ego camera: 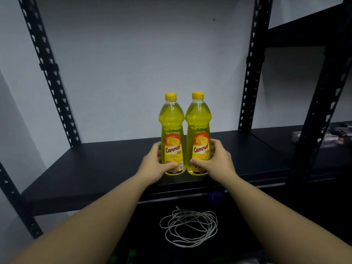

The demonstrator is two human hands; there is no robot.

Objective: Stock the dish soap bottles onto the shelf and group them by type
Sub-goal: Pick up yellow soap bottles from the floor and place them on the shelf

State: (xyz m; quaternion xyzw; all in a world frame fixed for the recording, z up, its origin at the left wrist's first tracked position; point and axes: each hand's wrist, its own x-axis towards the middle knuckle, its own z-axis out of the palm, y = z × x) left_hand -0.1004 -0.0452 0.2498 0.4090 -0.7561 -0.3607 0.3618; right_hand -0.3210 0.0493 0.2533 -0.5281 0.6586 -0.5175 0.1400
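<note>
Two yellow lemon dish soap bottles with yellow caps stand upright side by side, touching, near the front edge of the black shelf (95,168). My left hand (154,164) grips the lower part of the left bottle (172,128), thumb across its label. My right hand (217,161) grips the lower part of the right bottle (199,126), thumb across the front. Both labels face me.
Black perforated uprights (49,73) (251,63) frame the shelf against a grey wall. A coil of white cord (188,225) lies on the lower level. A neighbouring rack at right holds small boxes (331,134). More shelf surface stretches left and right of the bottles.
</note>
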